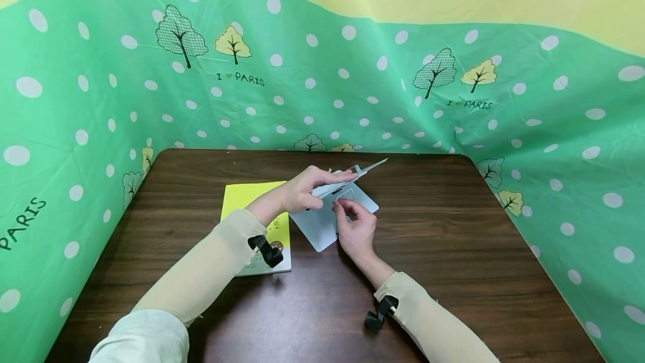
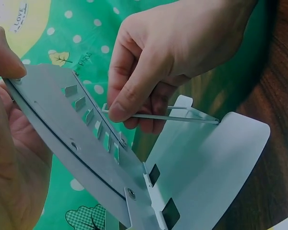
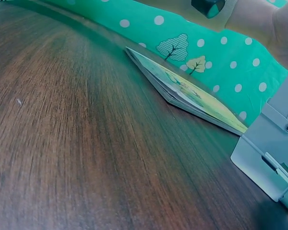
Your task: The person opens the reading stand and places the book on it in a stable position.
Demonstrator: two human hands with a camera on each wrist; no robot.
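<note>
A light grey-blue metal book stand is tilted open at its hinge, its base plate [image 1: 314,228] low over the table. My left hand [image 1: 304,189] grips the edge of the raised back plate [image 2: 81,136], thumb on one face and fingers round the other. Along that plate runs a row of small bent tabs [image 2: 89,116]. With thumb and fingertips, my right hand [image 1: 359,229] pinches the thin wire prop [image 2: 177,118] that rises from the base plate. The wire's end is close beside the tabs. In the right wrist view only part of the stand [image 3: 257,163] shows.
A yellow-covered book [image 1: 252,195] lies flat on the dark wooden table [image 1: 428,251], left of the stand and partly under my left forearm. A green dotted curtain [image 1: 312,105] hangs round the table's back and sides.
</note>
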